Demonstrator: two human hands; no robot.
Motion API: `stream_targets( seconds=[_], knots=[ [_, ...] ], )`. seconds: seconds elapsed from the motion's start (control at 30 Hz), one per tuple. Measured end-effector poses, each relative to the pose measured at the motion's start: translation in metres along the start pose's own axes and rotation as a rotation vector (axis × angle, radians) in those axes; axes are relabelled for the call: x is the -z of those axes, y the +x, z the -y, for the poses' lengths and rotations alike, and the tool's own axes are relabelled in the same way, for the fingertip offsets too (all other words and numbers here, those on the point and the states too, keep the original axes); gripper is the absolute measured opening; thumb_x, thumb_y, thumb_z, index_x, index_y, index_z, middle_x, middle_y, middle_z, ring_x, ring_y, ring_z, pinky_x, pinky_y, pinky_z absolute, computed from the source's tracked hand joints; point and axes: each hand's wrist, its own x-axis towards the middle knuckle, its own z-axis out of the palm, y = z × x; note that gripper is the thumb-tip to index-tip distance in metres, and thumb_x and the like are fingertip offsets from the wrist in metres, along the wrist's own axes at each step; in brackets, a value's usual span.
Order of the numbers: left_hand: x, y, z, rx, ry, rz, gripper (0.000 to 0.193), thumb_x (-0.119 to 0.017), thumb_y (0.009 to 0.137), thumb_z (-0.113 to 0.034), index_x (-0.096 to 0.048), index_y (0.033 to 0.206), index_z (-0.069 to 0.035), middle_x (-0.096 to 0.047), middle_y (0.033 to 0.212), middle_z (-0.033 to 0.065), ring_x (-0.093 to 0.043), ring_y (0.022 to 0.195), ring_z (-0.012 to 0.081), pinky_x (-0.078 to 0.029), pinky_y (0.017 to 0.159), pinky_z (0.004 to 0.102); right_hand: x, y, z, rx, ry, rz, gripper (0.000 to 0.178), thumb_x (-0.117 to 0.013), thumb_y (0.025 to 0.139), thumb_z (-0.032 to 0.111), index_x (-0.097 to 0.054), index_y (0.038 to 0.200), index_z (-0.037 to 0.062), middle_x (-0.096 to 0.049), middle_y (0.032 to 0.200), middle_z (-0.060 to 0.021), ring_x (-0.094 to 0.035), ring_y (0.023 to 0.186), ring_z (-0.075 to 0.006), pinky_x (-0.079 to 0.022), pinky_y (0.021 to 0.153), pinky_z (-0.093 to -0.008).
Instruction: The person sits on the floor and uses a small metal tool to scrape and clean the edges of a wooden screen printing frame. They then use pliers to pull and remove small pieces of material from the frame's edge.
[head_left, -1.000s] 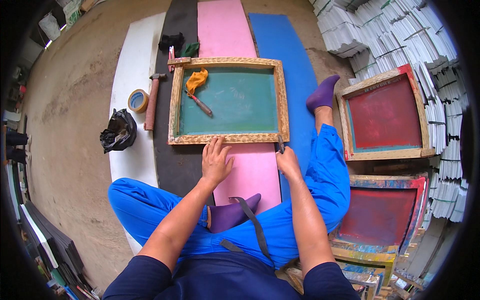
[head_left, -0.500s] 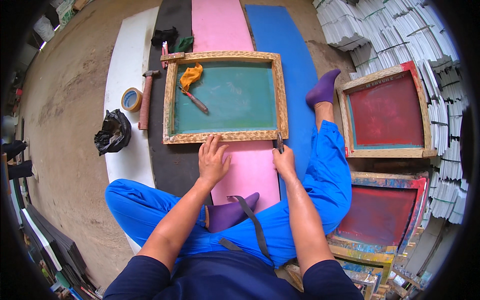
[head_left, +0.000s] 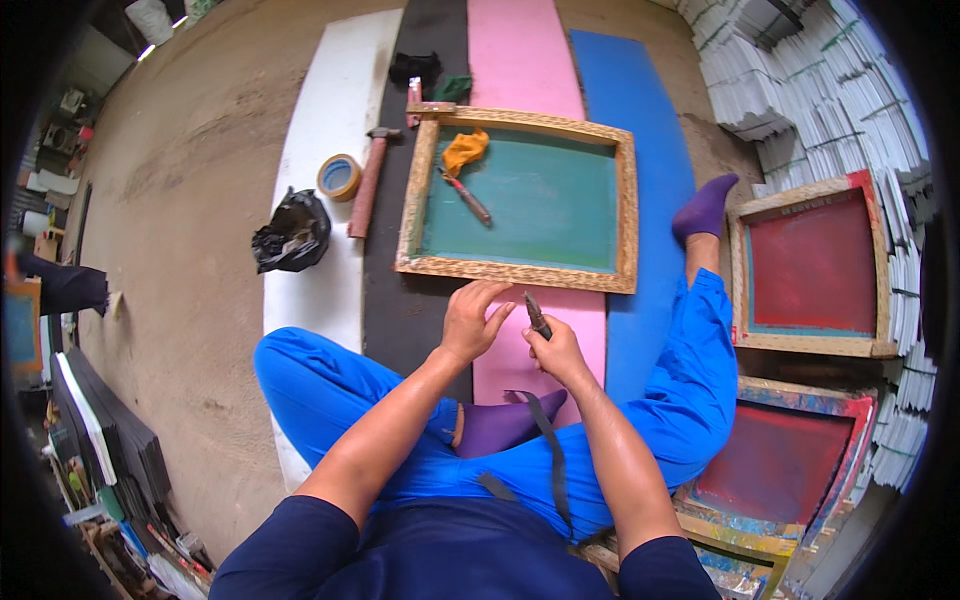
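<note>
I sit on the floor in blue trousers and purple socks. A wooden frame (head_left: 625, 190) with a green screen lies in front of me on coloured foam strips. On the screen rest an orange rag (head_left: 464, 149) and a small red-handled tool (head_left: 468, 199). My right hand (head_left: 556, 351) grips a small dark knife (head_left: 537, 314), blade pointing up toward the frame's near edge. My left hand (head_left: 474, 320) hovers beside it, fingers spread, holding nothing, just short of the frame.
A hammer (head_left: 367, 185), a roll of tape (head_left: 340, 176) and a black plastic bag (head_left: 291, 234) lie to the left on the white strip. Red-screened frames (head_left: 815, 262) are stacked at the right, beside piles of white sheets (head_left: 830, 90).
Both hands lifted off the pink strip and drew together. The right hand now holds the knife upright. The view shifted down a little.
</note>
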Motion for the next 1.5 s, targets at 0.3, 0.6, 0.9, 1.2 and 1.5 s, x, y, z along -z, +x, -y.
stream_targets(
  seconds=[0.3, 0.6, 0.9, 1.2, 1.5],
  knots=[
    [0.045, -0.033, 0.04, 0.201, 0.005, -0.023, 0.012, -0.069, 0.094, -0.017, -0.067, 0.094, -0.005, -0.069, 0.09, 0.0137, -0.066, 0.089, 0.0362, -0.052, 0.079, 0.0465, -0.077, 0.008, 0.017, -0.144, 0.051, 0.329, 0.021, -0.068, 0.1, 0.024, -0.062, 0.101, 0.004, -0.065, 0.072, -0.0054, -0.064, 0.054, -0.0141, -0.048, 0.045, -0.0295],
    [0.06, -0.045, 0.067, 0.619, 0.199, -0.143, 0.018, -0.073, 0.093, -0.021, -0.069, 0.088, -0.004, -0.069, 0.088, 0.0148, -0.069, 0.083, 0.0336, -0.054, 0.074, 0.0453, -0.104, 0.029, 0.012, -0.163, 0.01, 0.412, 0.034, -0.065, 0.103, 0.029, -0.062, 0.123, 0.0015, -0.069, 0.09, -0.0063, -0.067, 0.07, -0.0143, -0.056, 0.064, -0.0312],
    [0.047, -0.035, 0.047, 0.374, 0.317, -0.135, 0.015, -0.081, 0.084, -0.024, -0.074, 0.089, -0.011, -0.069, 0.095, 0.0055, -0.067, 0.094, 0.0288, -0.052, 0.082, 0.0441, -0.065, 0.017, -0.007, -0.041, 0.074, 0.187, 0.028, -0.065, 0.099, 0.028, -0.063, 0.103, 0.0003, -0.065, 0.076, -0.0067, -0.064, 0.063, -0.016, -0.052, 0.057, -0.0334],
    [-0.015, -0.002, -0.004, -0.052, 0.338, 0.067, 0.031, -0.078, 0.084, -0.027, -0.074, 0.111, -0.013, -0.058, 0.14, 0.0133, -0.047, 0.137, 0.0363, -0.037, 0.113, 0.0497, 0.078, -0.001, -0.017, -0.183, -0.349, -0.304, 0.038, -0.065, 0.096, 0.03, -0.066, 0.118, -0.0005, -0.071, 0.11, -0.0287, -0.067, 0.108, -0.0472, -0.051, 0.093, -0.053],
    [-0.028, 0.003, -0.008, -0.062, 0.371, 0.158, 0.034, -0.077, 0.085, -0.03, -0.074, 0.114, -0.012, -0.053, 0.149, 0.0141, -0.041, 0.146, 0.0348, -0.031, 0.118, 0.0515, 0.1, 0.0, -0.026, -0.242, -0.435, -0.43, 0.04, -0.067, 0.094, 0.03, -0.067, 0.117, -0.0039, -0.073, 0.101, -0.0288, -0.071, 0.101, -0.0448, -0.053, 0.087, -0.0514]
  ],
)
